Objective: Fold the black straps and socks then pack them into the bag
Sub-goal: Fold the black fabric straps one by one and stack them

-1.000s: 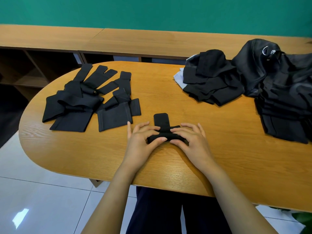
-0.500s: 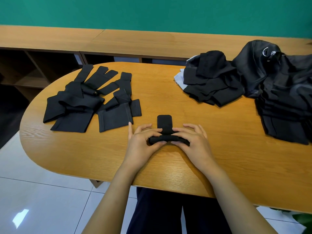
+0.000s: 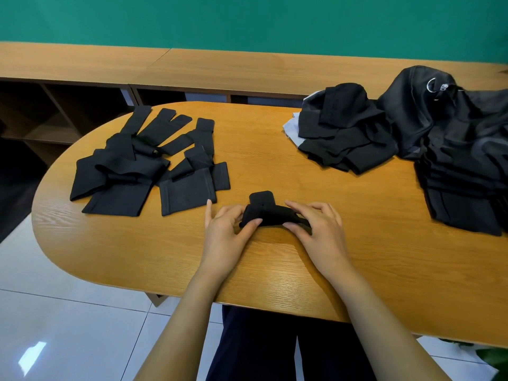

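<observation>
A black strap [image 3: 270,214] is held near the front middle of the wooden tabletop [image 3: 275,268], bunched into a short crosswise bundle. One flat, rounded end is left projecting away from the person and appears to lie on the wood. The bundle's left end is pinched by the left hand [image 3: 225,233], with the thumb against its near side and the curled fingers over its top; the little finger is stretched out straight towards the far-left pile. The right end is gripped by the right hand [image 3: 320,229], with the thumb tucked beneath and the fingers bent over it.

A loose spread of black straps and socks [image 3: 132,169] is laid flat on the left part of the tabletop, just beside the left hand's little finger. A stack of folded black pieces [image 3: 347,133] is set at the far right, with something pale showing under its left edge. It is adjoined on the right by a crumpled black bag [image 3: 456,149] carrying a metal ring. A long wooden shelf unit [image 3: 220,68] is seen behind, against a green wall [image 3: 247,20].
</observation>
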A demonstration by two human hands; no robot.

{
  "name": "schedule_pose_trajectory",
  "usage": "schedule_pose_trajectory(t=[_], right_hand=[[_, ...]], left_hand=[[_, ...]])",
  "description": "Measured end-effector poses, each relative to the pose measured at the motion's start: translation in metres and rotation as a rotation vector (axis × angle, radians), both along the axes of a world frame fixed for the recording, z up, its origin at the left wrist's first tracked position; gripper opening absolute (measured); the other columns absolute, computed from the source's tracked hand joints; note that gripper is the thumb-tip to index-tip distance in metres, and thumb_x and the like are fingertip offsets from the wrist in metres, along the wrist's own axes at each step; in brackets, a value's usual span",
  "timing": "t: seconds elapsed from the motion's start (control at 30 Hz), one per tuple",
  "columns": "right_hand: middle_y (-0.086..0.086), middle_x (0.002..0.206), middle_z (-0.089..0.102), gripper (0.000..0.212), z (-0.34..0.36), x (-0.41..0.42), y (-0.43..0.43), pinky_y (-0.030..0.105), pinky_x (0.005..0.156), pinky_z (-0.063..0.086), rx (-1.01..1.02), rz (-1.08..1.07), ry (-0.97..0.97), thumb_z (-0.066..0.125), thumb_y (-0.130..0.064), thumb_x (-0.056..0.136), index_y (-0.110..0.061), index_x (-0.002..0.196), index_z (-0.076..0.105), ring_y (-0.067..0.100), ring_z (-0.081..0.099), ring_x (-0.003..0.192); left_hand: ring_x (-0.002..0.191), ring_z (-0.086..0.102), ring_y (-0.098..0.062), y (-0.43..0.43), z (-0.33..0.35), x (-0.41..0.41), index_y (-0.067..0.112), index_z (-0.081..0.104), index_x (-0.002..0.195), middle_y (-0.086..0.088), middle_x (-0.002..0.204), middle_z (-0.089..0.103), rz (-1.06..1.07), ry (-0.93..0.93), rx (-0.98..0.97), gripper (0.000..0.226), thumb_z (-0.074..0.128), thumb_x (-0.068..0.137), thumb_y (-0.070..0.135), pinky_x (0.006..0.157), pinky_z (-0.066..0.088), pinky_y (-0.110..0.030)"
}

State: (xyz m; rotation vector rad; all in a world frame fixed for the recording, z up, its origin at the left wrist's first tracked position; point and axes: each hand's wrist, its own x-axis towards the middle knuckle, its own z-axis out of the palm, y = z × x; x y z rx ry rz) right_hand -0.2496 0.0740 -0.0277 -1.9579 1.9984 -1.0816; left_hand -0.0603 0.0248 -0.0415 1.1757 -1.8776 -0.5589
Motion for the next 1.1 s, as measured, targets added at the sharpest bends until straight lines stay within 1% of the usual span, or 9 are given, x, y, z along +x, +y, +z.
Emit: schedule_pose_trajectory(t=[0.1,0.23,0.33,0.43,0.57,0.63,0.73,0.9,1.1], right_hand=[[-0.032,0.088,0.038,0.043,0.001,0.001,0.001,0.054,0.104,0.038,-0.007,-0.032,-0.047,0.068,-0.029,0.088,-0.03,0.13,0.06,-0.01,0.025,0.098],[-0.008,0.09,0.051,0.064,-0.002,-0.001,0.001,0.039,0.105,0.037,0.019,-0.075,-0.084,0.059,-0.042,0.091,-0.038,0.148,0.03,0.006,0.04,0.097],[-0.01,0.084,0.049,0.072,-0.003,-0.001,-0.001,0.03,0.1,0.031,-0.017,-0.082,-0.065,0.056,-0.042,0.093,-0.036,0.149,0.011,0.007,0.044,0.088],[-0.014,0.08,0.045,0.076,-0.007,-0.002,-0.004,0.031,0.098,0.032,0.004,-0.103,-0.017,0.055,-0.042,0.093,-0.034,0.149,0.003,0.008,0.045,0.086],[-0.016,0.086,0.047,0.076,-0.012,-0.003,-0.007,0.036,0.098,0.037,0.09,-0.131,0.036,0.052,-0.047,0.093,-0.028,0.155,0.011,0.008,0.043,0.092],[-0.009,0.108,0.055,0.071,-0.013,-0.003,-0.008,0.037,0.097,0.039,0.09,-0.135,0.098,0.044,-0.052,0.093,-0.027,0.154,0.018,0.012,0.044,0.104],[-0.006,0.135,0.052,0.063,-0.014,-0.003,-0.007,0.039,0.105,0.032,0.074,-0.077,0.155,0.036,-0.056,0.095,-0.028,0.151,0.029,0.016,0.036,0.126],[-0.013,0.138,0.053,0.059,-0.009,0.0,0.002,0.039,0.117,0.012,0.085,0.13,0.245,0.03,-0.061,0.094,-0.033,0.145,0.04,0.01,0.033,0.135],[-0.015,0.134,0.053,0.05,-0.003,0.003,0.021,0.039,0.12,0.014,0.092,0.189,0.269,0.033,-0.061,0.094,-0.03,0.125,0.056,0.004,0.035,0.133]], left_hand=[[0.093,0.062,-0.005,-0.001,0.0,0.0,0.024,0.063,0.099,0.008,0.088,0.069,0.003,0.023,0.011,0.029,0.052,0.089,0.05,0.12,0.004,-0.048],[0.098,0.062,0.0,0.0,0.001,-0.001,0.024,0.054,0.119,0.01,0.086,0.07,0.049,0.059,0.056,0.043,0.056,0.087,0.052,0.12,0.007,-0.048],[0.085,0.06,0.001,0.001,0.002,-0.002,0.028,0.041,0.138,0.01,0.068,0.059,0.122,0.011,0.056,0.059,0.063,0.085,0.043,0.12,0.01,-0.037],[0.082,0.057,-0.001,0.002,0.001,-0.003,0.032,0.035,0.144,0.01,0.069,0.056,0.161,-0.062,0.051,0.068,0.069,0.085,0.04,0.114,0.013,-0.028],[0.091,0.05,-0.006,0.003,0.001,-0.003,0.031,0.044,0.14,0.014,0.084,0.054,0.191,-0.2,0.014,0.06,0.068,0.086,0.042,0.107,0.023,-0.032],[0.107,0.048,-0.011,0.002,0.0,-0.002,0.031,0.052,0.134,0.012,0.104,0.057,0.167,-0.261,-0.029,0.049,0.064,0.088,0.043,0.112,0.022,-0.041],[0.125,0.042,-0.014,0.002,-0.001,-0.002,0.03,0.064,0.124,0.011,0.126,0.057,0.103,-0.303,-0.035,0.036,0.057,0.091,0.044,0.118,0.009,-0.05],[0.127,0.039,-0.011,0.003,0.0,-0.002,0.032,0.067,0.12,0.014,0.127,0.058,0.064,-0.349,-0.021,0.042,0.042,0.093,0.052,0.119,0.003,-0.051],[0.127,0.038,-0.009,0.004,0.002,-0.005,0.035,0.066,0.122,0.015,0.128,0.056,0.068,-0.422,-0.011,0.048,0.03,0.096,0.053,0.119,-0.003,-0.049]])
